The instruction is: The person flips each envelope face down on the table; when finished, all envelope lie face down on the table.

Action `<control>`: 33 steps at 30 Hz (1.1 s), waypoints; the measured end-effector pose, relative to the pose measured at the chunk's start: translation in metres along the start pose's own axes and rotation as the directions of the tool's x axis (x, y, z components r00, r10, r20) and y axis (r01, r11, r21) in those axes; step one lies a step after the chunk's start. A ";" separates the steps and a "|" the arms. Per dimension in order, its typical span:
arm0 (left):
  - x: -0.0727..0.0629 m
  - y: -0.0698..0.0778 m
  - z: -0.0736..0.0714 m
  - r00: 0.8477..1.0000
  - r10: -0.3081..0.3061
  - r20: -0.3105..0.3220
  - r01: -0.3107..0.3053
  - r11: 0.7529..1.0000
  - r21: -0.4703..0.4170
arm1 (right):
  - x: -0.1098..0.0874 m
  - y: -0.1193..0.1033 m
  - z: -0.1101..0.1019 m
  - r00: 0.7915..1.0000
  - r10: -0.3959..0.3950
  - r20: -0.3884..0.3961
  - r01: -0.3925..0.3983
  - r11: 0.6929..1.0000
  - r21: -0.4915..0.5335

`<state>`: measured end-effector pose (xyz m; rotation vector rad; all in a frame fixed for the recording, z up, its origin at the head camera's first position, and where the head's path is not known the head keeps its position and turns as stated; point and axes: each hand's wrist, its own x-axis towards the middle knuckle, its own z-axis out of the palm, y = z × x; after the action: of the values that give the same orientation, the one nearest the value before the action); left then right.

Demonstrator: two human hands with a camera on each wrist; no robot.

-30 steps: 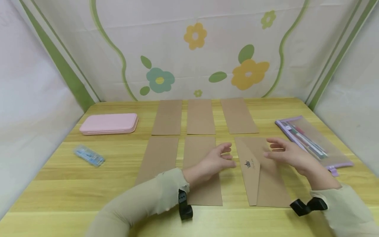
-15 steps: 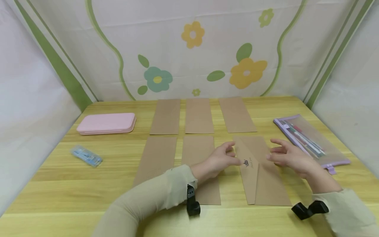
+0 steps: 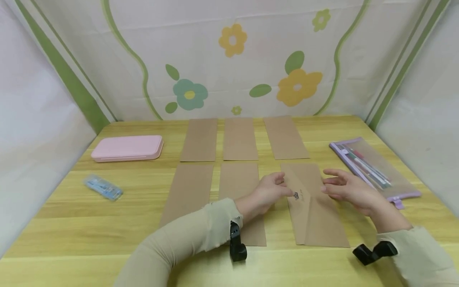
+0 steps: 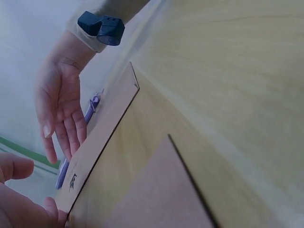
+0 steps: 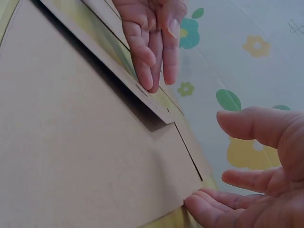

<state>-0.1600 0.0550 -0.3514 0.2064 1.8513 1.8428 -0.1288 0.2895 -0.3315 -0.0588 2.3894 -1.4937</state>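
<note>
A brown paper envelope (image 3: 327,223) lies at the front right, its pointed flap (image 3: 300,217) along the left side with a small printed crown (image 3: 295,195). My left hand (image 3: 267,193) is at its left edge, fingertips right at the paper and thumb apart above. On the other side, my right hand (image 3: 353,195) has its fingertips at the right edge. The right wrist view shows the flap lifted a little from the envelope (image 5: 95,152), with a dark gap beneath. Thumb and fingers of the right hand (image 5: 259,185) are spread apart there.
Two more envelopes lie to the left in the front row, one (image 3: 190,191) beside another (image 3: 239,179) partly under my left arm. Three envelopes (image 3: 240,139) form the back row. A pink case (image 3: 127,147), a small blue packet (image 3: 103,187) and a mesh pencil pouch (image 3: 394,175) flank them.
My left hand has moved right, from over the middle envelope to the left edge of the flapped one. My right hand has stayed near the right edge. The head view has shifted slightly.
</note>
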 end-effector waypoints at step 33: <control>-0.025 0.004 -0.043 0.959 0.159 -0.234 -0.163 0.987 0.002 | 0.034 -0.025 0.049 0.989 -0.067 0.130 0.043 0.983 0.179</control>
<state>-0.1588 0.0059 -0.3435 0.1426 2.0270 2.0699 -0.1501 0.2289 -0.3380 -0.1815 2.1584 -1.6636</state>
